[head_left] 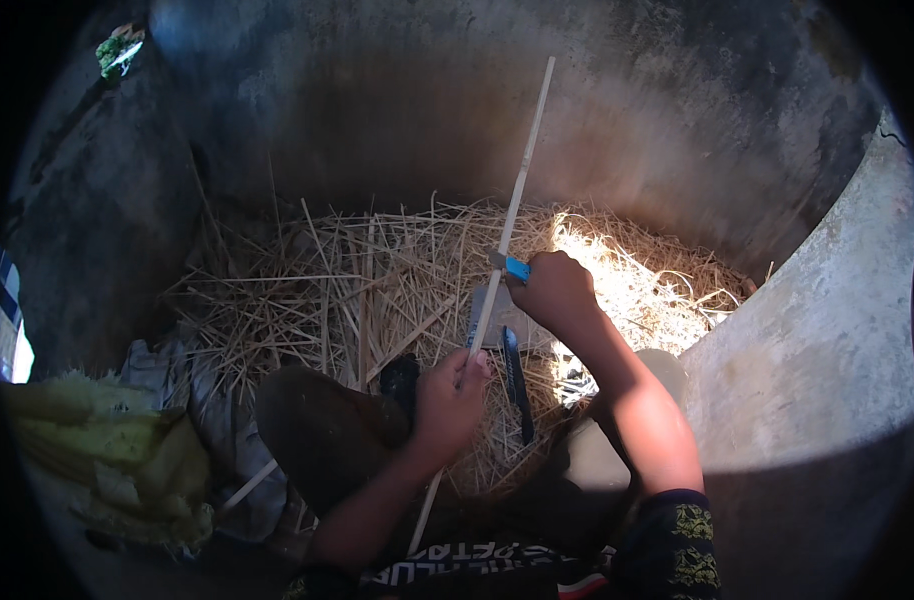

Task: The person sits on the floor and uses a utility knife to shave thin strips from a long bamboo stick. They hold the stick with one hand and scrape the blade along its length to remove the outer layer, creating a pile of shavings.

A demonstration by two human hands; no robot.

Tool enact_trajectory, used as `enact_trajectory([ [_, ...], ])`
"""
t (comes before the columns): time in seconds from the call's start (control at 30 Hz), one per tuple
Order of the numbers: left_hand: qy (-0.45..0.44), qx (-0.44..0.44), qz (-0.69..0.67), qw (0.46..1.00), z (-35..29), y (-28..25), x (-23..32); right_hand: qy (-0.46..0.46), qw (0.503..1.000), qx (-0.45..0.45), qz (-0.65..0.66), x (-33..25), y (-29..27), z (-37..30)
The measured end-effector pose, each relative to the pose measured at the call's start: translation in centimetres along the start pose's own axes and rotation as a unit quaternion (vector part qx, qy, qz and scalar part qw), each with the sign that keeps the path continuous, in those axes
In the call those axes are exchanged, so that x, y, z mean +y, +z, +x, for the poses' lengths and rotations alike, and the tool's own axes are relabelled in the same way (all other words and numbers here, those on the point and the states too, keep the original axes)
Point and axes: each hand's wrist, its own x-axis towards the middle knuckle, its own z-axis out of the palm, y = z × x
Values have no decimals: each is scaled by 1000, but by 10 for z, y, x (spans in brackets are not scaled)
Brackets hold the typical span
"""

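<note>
A long, pale bamboo strip [523, 165] slants up and away from my lap. My left hand [451, 405] is closed around its lower part. Higher up, my right hand [555, 292] grips a small knife with a blue handle [518, 268]; its short blade lies against the strip. Below the strip, a long dark blade-like tool [515, 385] rests beside a flat grey block [507, 318], partly covered by the strip.
Straw-like shavings and split strips [317, 295] cover the ground ahead, with curled shavings [627, 260] in bright sunlight at the right. A curved concrete wall [807, 330] surrounds me. A yellowish sack [107, 450] lies at the left. My bent knees flank the work.
</note>
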Motion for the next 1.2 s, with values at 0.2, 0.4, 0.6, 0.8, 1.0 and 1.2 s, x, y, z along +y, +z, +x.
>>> enact_trajectory([
  [0.2,24,34,75,996,0,1,-1,-107,991,1,-80,-1,30,-13],
  [0.4,54,35,166,984,-5,15,4,11,994,52,-97,21,14,35],
  [0.6,53,-14,125,991,-12,21,1,119,983,137,-7,49,-7,53],
  [0.8,-44,-45,-28,998,-4,6,3,76,996,-14,48,19,-24,21],
  [1.0,-80,-69,-134,985,1,-3,13,5,994,-109,-14,-2,-31,-12],
  [1.2,-78,-99,-145,981,8,-8,27,-33,997,-61,28,16,-25,-28],
])
